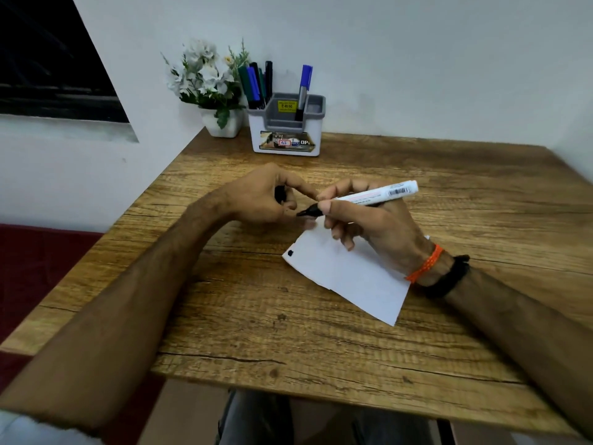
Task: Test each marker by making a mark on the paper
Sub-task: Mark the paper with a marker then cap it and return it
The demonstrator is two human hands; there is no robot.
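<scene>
My right hand [369, 226] grips a white-barrelled marker [375, 196] with a black tip, uncapped, its tip pointing left above the table. My left hand [256, 197] is curled round the marker's black cap [280, 193], just left of the tip. A white sheet of paper [346, 274] lies on the wooden table [288, 332] under my right hand, with one black mark [290, 253] near its left corner. A white and grey holder [285, 126] at the back holds several blue, green and black markers [256, 83].
A white pot of artificial white flowers [211, 88] stands left of the holder against the wall. The table's left edge drops to a dark red surface [38, 268]. My knees show below the table's front edge.
</scene>
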